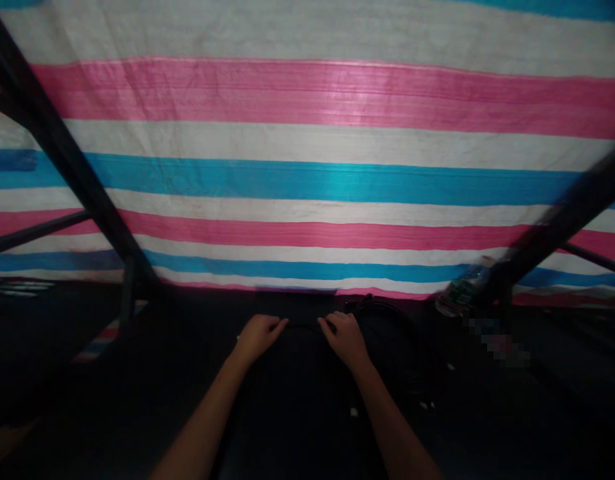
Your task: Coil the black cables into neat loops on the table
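Note:
My left hand (260,337) and my right hand (345,337) are a short way apart over a dark surface, both with fingers curled and thumbs pointing inward. Between them runs a thin black cable (303,326), hard to see in the dim light, pinched by each hand at its thumb and fingers. Right beside my right hand lies a loose coil of black cables (394,308). Its lower loops fade into the dark, with small pale connector-like ends (427,405) near them.
Striped pink, white and blue sheeting (317,180) hangs ahead. Dark metal bars slant in at left (82,173) and right (552,223). A clear plastic bottle (460,293) leans near the right bar. A small white piece (354,412) lies nearer me. A brownish shape (10,440) at lower left is unclear.

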{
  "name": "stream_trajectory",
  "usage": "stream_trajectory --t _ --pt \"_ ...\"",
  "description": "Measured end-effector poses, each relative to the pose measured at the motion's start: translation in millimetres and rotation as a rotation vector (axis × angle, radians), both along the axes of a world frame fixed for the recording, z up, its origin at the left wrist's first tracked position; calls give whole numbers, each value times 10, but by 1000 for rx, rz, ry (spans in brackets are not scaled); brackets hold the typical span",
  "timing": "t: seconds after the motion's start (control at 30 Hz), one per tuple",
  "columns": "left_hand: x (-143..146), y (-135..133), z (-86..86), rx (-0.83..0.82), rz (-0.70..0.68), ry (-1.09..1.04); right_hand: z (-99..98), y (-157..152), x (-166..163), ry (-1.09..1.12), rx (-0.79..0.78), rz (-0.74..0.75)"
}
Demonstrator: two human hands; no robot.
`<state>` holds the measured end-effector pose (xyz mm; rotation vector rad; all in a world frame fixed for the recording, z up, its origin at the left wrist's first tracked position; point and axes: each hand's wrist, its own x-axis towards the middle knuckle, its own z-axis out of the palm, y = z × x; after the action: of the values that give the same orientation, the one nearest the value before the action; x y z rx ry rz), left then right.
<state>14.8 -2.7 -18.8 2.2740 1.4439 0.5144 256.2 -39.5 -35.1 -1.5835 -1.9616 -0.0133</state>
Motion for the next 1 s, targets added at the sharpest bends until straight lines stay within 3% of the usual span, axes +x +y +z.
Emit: stream_trajectory --t 0.3,0.4,0.6,1.0 --pt "80 -91 5 26 -105 -56 -60 -32 -159 108 -190 223" --pt "79 -86 35 3 -120 -88 -37 4 -87 123 -192 171" --pt "68 -75 81 -18 -58 -96 17 22 56 113 -25 29" --pt "-361 143 67 -77 65 -316 53 84 283 200 13 -2"
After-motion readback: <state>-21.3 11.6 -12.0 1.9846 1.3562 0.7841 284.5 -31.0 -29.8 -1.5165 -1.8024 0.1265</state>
